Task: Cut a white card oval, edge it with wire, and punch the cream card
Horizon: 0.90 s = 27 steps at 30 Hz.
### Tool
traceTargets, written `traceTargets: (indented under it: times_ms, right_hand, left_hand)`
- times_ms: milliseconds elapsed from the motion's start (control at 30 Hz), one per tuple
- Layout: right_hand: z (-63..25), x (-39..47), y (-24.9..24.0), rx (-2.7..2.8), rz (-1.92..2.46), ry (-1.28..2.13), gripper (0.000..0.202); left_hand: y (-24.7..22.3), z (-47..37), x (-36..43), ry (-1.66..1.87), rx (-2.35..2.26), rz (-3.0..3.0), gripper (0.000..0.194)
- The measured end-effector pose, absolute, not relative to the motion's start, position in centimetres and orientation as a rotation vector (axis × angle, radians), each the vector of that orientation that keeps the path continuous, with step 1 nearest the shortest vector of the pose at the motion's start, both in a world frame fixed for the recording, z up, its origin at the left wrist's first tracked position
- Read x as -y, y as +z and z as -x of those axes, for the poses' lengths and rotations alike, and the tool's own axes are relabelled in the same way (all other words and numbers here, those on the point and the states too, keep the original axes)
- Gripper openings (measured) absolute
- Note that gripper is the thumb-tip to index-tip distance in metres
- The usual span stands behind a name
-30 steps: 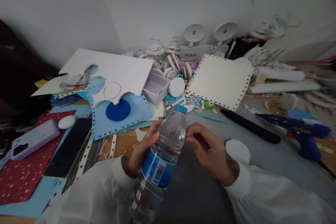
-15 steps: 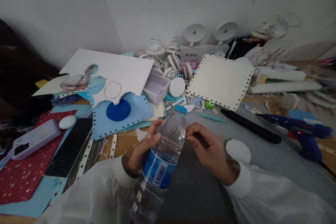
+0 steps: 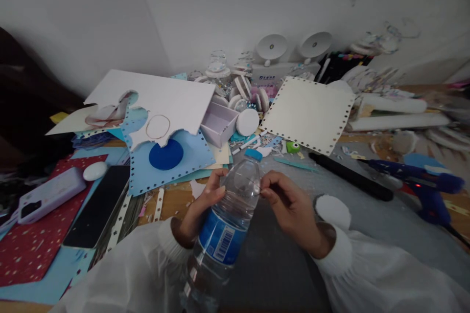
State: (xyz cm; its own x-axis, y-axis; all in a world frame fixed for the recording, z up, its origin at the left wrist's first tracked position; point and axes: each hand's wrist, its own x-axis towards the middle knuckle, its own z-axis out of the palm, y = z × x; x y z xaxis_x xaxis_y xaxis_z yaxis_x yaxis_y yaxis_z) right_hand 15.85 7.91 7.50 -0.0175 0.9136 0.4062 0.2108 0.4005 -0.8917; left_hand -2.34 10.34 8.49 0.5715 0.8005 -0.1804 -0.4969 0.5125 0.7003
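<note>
A clear plastic bottle with a blue cap and blue label leans in front of me, its cap end tilted up and to the right. Round its left side, below the shoulder, my left hand is wrapped. My right hand is closed in a pinch against the right side of the bottle's shoulder; what lies between its fingertips is too small to name. Beside my right wrist rests a white round disc.
On the right lie a blue glue gun and a black stick. A dark phone and a purple case are at left. Behind stand a lilac box, a cream sheet and a white board.
</note>
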Motion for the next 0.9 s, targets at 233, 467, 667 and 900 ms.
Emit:
traceTargets:
  times_ms: [233,467,667,900]
  right_hand:
    - [-15.91,-7.97,7.53,1.542,1.073,0.731,0.009]
    - [-16.21,-8.10,7.48,1.587,1.078,0.657,0.007]
    - [-16.26,-8.25,7.54,1.568,1.050,0.616,0.009]
    - [-16.23,-8.01,7.67,1.566,1.038,0.610,0.010]
  left_hand:
    - [8.16,2.46,-10.35,0.799,-0.585,-0.681,0.040]
    - [7.84,2.26,-10.40,0.817,-0.591,-0.673,0.038]
    - [7.76,2.19,-10.41,0.838,-0.570,-0.697,0.037]
    - [8.03,2.07,-10.30,0.835,-0.568,-0.719,0.032]
